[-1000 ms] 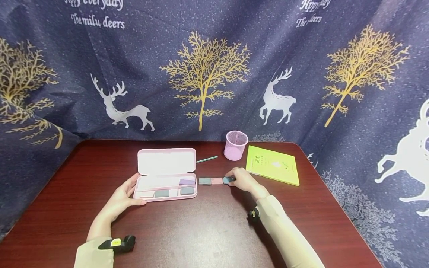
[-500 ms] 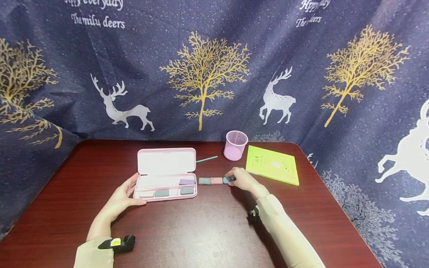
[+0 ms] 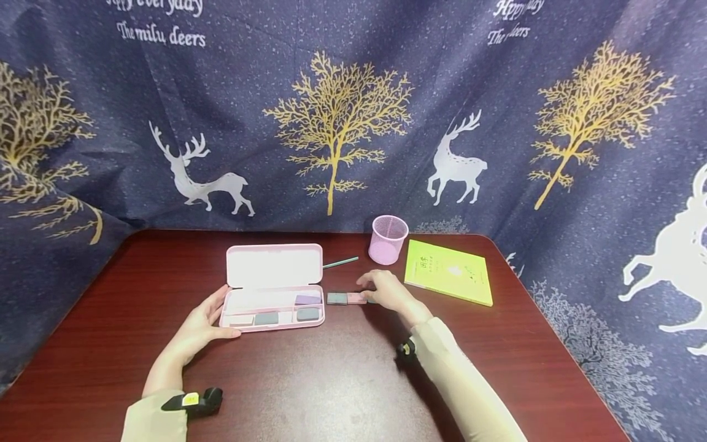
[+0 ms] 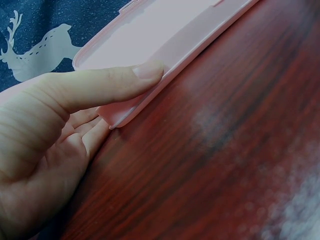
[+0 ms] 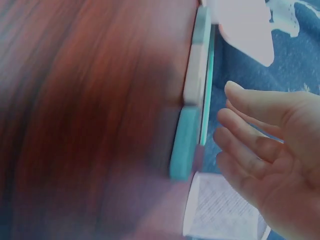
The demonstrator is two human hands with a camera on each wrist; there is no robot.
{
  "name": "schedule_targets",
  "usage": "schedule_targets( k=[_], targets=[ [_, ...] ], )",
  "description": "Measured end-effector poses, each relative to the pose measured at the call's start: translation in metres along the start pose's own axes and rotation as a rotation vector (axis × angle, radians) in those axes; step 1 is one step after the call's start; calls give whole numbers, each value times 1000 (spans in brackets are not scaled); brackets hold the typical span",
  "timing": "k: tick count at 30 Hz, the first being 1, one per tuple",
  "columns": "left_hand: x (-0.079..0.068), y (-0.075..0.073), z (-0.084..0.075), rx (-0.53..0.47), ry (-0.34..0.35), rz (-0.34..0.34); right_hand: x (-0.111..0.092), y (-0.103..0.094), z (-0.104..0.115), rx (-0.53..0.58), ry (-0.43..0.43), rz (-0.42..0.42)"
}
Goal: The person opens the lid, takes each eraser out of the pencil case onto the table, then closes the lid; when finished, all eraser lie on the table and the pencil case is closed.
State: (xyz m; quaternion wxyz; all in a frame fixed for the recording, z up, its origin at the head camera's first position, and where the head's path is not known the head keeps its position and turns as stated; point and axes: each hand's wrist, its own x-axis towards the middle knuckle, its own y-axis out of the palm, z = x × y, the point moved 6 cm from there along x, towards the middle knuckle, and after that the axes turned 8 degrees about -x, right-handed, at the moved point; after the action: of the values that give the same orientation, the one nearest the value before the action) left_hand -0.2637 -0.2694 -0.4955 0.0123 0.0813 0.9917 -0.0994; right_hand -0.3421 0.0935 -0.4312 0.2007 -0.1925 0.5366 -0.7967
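Observation:
An open pink pencil case [image 3: 274,266] lies on the table, its lid tipped back. My left hand [image 3: 194,330] grips its left end, thumb [image 4: 120,82] on the front rim and fingers around the side. Inside are a purple block [image 3: 307,300], a dark grey one [image 3: 267,318], a grey rounded one [image 3: 308,314] and pale ones. Right of the case, a grey-green eraser [image 3: 337,299], a pink eraser [image 3: 356,298] and a teal eraser [image 5: 185,142] form a row end to end. My right hand [image 3: 389,291] hovers above the row's right end, fingers loosely bent, holding nothing.
Behind the row a thin green pencil-like stick [image 3: 341,263] lies by the lid. A pink mesh pen cup [image 3: 388,240] stands at the back, with a yellow-green book [image 3: 450,272] to its right. A dark blue deer-print cloth [image 3: 353,123] hangs behind the table.
My right hand has let go of the teal eraser and shifted up and to the left over the row. The left hand and the case have stayed in place.

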Motion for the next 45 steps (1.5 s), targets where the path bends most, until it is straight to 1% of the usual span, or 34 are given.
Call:
schedule_targets(
  k=[3, 7, 17, 23, 31, 37, 45],
  targets=[
    [0, 1, 0, -2, -2, 2, 6, 2, 11, 9, -9, -22],
    [0, 1, 0, 4, -4, 2, 14, 6, 28, 19, -59, -44],
    [1, -1, 2, -1, 5, -2, 36, 21, 69, 15, -143, -11],
    [1, -2, 3, 0, 5, -7, 44, 32, 86, -1, -159, 5],
    [2, 0, 4, -8, 16, 2, 49, 46, 95, -47, -107, 70],
    [2, 0, 3, -36, 16, 10, 49, 50, 95, -51, -67, 92],
    [1, -1, 2, -23, 12, 7, 47, 51, 100, -146, -84, 94]
  ],
)
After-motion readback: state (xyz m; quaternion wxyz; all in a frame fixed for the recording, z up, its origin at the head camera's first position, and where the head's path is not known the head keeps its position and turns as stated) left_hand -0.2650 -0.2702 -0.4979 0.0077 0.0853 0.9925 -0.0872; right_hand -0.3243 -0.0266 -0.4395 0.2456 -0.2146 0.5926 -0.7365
